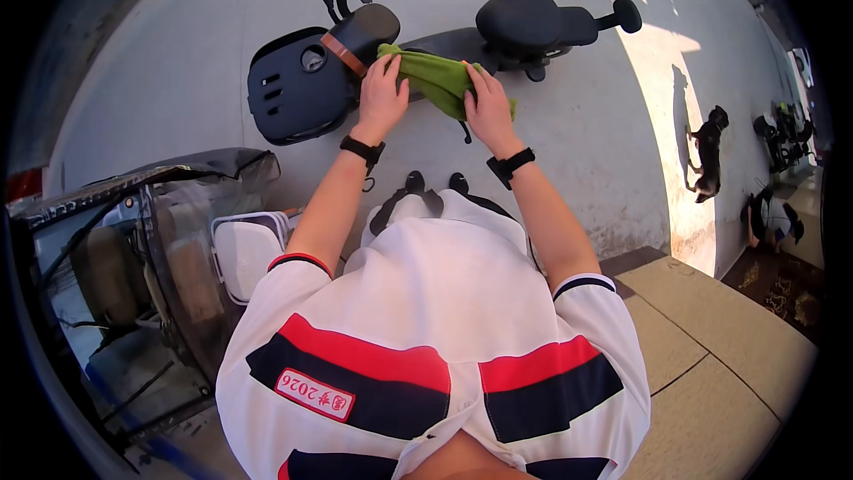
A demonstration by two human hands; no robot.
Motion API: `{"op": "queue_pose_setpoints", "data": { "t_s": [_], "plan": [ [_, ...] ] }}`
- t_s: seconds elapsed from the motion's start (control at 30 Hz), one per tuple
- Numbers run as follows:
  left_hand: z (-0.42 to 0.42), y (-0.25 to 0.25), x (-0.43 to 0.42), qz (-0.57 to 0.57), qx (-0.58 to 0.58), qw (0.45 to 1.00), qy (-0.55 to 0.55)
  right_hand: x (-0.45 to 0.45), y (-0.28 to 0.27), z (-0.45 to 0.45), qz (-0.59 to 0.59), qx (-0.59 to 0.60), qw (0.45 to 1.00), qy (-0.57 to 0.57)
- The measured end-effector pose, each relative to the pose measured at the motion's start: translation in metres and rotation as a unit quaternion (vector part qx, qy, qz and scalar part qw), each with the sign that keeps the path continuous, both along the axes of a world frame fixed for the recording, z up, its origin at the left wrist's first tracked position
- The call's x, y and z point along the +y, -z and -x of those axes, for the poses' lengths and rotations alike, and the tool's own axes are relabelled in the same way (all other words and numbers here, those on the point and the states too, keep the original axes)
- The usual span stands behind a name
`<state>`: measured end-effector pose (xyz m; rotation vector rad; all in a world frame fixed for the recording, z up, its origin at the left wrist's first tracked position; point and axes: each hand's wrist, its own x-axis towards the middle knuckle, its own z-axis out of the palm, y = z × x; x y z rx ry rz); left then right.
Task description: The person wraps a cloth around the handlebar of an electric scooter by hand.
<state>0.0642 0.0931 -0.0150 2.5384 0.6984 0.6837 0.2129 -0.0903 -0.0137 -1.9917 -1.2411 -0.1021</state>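
A green cloth (433,80) is stretched between my two hands, over the middle of a dark electric scooter (435,43). My left hand (383,98) grips the cloth's left end, near a brown strap (345,52) on the scooter. At the other end, my right hand (490,109) holds the cloth with fingers bent over it, below the round black seat (518,20). Whether the cloth touches the scooter's frame I cannot tell. Both wrists wear black bands.
A dark basket-like box (298,89) is at the scooter's left end. A covered vehicle (133,276) and a white folding chair (249,258) stand at left. A black dog (708,153) is on the sunlit ground at right, with a parked motorbike (784,136) farther off.
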Motion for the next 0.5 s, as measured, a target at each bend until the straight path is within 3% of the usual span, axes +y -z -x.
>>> {"op": "queue_pose_setpoints", "data": {
  "t_s": [0.3, 0.5],
  "plan": [
    [-0.007, 0.006, -0.009, 0.049, -0.027, 0.998, 0.002, -0.014, 0.013, -0.017, 0.091, 0.078, 0.993, 0.026],
    [-0.025, -0.011, -0.027, 0.050, -0.067, 0.993, 0.089, -0.030, 0.006, -0.018, 0.073, 0.094, 0.993, 0.012]
  ]
}}
